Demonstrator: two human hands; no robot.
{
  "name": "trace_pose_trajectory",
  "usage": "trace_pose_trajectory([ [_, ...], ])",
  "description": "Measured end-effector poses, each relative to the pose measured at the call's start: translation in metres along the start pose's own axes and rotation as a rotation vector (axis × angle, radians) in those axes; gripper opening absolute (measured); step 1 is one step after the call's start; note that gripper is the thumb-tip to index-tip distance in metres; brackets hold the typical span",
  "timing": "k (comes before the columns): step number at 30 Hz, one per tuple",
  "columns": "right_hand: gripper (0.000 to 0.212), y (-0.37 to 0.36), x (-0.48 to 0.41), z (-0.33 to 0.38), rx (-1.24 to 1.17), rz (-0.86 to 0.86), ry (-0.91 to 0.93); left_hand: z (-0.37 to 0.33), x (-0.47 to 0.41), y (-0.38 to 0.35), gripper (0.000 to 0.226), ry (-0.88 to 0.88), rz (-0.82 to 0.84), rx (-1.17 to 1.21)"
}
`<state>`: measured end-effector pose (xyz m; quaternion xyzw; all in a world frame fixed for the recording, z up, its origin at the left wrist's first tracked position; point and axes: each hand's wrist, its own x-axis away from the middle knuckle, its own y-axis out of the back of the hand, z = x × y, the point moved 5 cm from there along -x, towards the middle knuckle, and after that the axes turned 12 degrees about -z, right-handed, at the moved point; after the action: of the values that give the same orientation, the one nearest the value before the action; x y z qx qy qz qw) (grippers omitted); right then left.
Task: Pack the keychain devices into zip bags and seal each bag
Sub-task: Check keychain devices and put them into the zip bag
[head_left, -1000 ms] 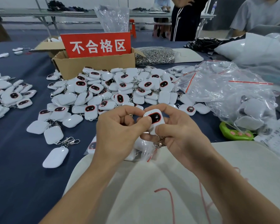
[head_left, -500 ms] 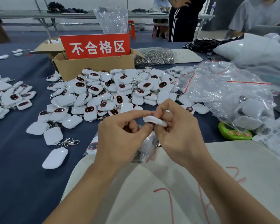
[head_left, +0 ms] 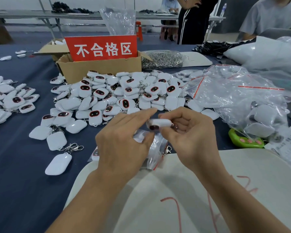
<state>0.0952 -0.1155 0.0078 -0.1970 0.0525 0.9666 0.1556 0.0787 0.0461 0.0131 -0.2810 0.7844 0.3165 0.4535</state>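
Both arms are uncovered: the left forearm (head_left: 91, 199) and the right forearm (head_left: 242, 202) are bare right to the picture's lower edge; the bare left hand (head_left: 123, 142) and the bare right hand (head_left: 191, 137) have slender fingers.

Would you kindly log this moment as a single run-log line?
right hand: pinches keychain device | left hand: fingers extended beside it | zip bags: lying beneath hands

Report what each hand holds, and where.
Right hand pinches a keychain device across its flat faces. Left hand: fingers straight; whether it holds the zip bag beneath cannot be told.
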Motion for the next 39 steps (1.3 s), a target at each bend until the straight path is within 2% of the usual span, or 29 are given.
trace_pose_trajectory([
  [3, 0.031, -0.003, -0.001, -0.006, -0.156, 0.073, -0.226, -0.006, 0.001, -0.003, 0.041, -0.075, 0.044, 0.06],
  [6, 0.03, 0.001, -0.004, -0.009, -0.278, 0.096, -0.359, -0.005, 0.002, -0.005, 0.03, 0.011, 0.12, 0.138],
  [9, 0.021, -0.002, -0.003, -0.006, -0.303, 0.176, -0.366, 0.002, 0.002, -0.005, 0.02, 0.23, 0.19, 0.202],
  [11, 0.019, -0.004, -0.001, -0.004, -0.232, 0.198, -0.335, 0.01, 0.003, -0.006, 0.024, 0.347, 0.195, 0.228],
  [16, 0.023, -0.001, -0.003, -0.006, -0.091, 0.155, -0.259, 0.009, 0.003, -0.008, 0.043, 0.444, 0.208, 0.247],
  [20, 0.028, 0.008, -0.009, -0.012, 0.01, 0.018, -0.279, 0.005, 0.004, -0.004, 0.038, 0.353, 0.229, 0.072],
  [23, 0.028, 0.024, -0.017, -0.017, 0.205, -0.115, -0.234, -0.002, 0.007, -0.007, 0.045, 0.258, 0.392, -0.149],
  [25, 0.029, 0.029, -0.02, -0.016, 0.249, -0.142, -0.215, -0.008, 0.01, -0.011, 0.045, 0.112, 0.499, -0.304],
  [27, 0.032, 0.028, -0.021, -0.016, 0.246, -0.127, -0.22, -0.008, 0.011, -0.013, 0.036, 0.045, 0.549, -0.404],
  [29, 0.033, 0.025, -0.02, -0.018, 0.236, -0.078, -0.236, -0.005, 0.009, -0.011, 0.029, 0.101, 0.5, -0.42],
  [32, 0.025, 0.012, -0.013, -0.018, 0.249, 0.042, -0.242, -0.002, 0.007, -0.007, 0.029, 0.213, 0.349, -0.341],
  [35, 0.014, -0.01, 0.004, -0.013, 0.177, 0.155, -0.184, -0.003, 0.005, -0.002, 0.03, 0.213, 0.224, -0.249],
  [39, 0.031, -0.032, 0.017, -0.007, 0.383, 0.404, 0.079, 0.001, 0.005, 0.004, 0.032, 0.256, 0.093, -0.12],
])
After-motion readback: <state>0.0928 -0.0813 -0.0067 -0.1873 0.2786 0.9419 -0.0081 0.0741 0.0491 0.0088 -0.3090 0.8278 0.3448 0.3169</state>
